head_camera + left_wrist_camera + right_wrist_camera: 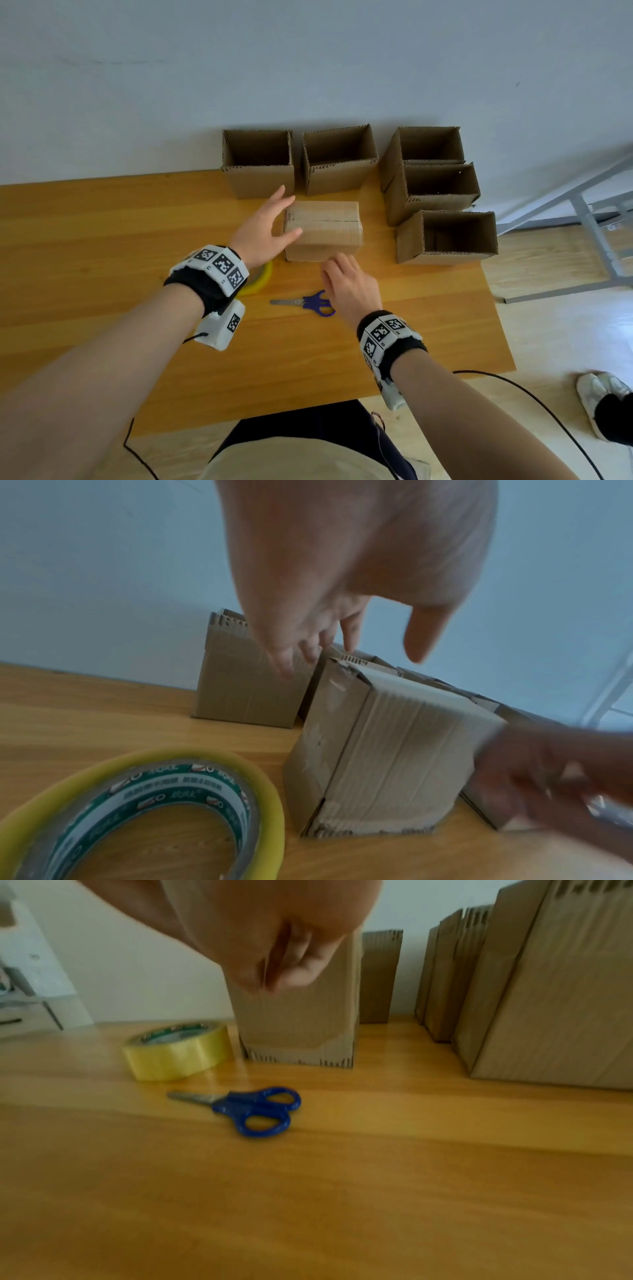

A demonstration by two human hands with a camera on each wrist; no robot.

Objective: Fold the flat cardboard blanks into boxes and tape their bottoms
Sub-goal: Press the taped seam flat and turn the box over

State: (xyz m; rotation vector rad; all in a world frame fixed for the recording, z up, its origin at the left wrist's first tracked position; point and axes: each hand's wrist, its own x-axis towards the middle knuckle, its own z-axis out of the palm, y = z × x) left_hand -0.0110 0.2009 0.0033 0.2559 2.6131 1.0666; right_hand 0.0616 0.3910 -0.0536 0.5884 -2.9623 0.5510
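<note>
A folded cardboard box (325, 233) stands upside down mid-table, its closed bottom flaps facing up with a seam along the middle. My left hand (279, 216) is spread at its left end, fingers straight, thumb over the top edge; in the left wrist view the left hand (346, 647) hovers just above the box (394, 745). My right hand (342, 274) sits at the box's near face with fingers loosely curled, and nothing shows in them. In the right wrist view, the right hand (284, 972) is blurred in front of the box (301, 1020).
A yellow tape roll (262, 279) lies under my left wrist, and blue-handled scissors (308, 303) lie in front of the box. Several open-topped boxes (339, 161) stand along the back and right edge of the wooden table (102, 240). A shoe (596, 394) is on the floor at right.
</note>
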